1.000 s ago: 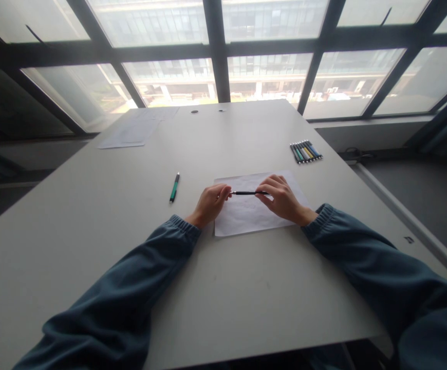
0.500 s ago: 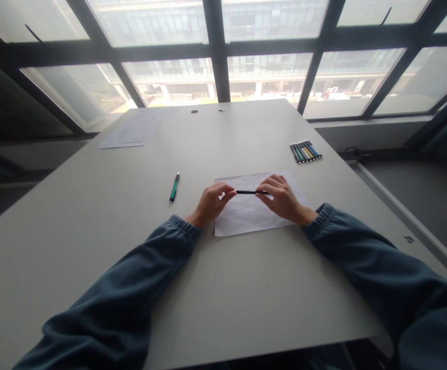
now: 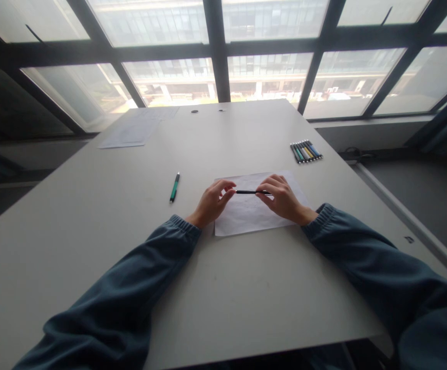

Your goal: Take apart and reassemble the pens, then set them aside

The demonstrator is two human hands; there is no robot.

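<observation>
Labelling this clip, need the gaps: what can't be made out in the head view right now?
All head view:
Black pen: partly covered by the right hand.
Left hand: contact with the pen's end too small to tell.
Sheet beneath the hands: any writing too faint.
Row of pens: any lettering too small.
Sleeves: cut off by picture edges.

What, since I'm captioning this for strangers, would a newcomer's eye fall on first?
Probably the black pen over the paper, held in the right hand, with the left hand at its other end. The bright windows beyond the table also draw the eye, then the green pen lying alone at left and the pen row at right.
</observation>
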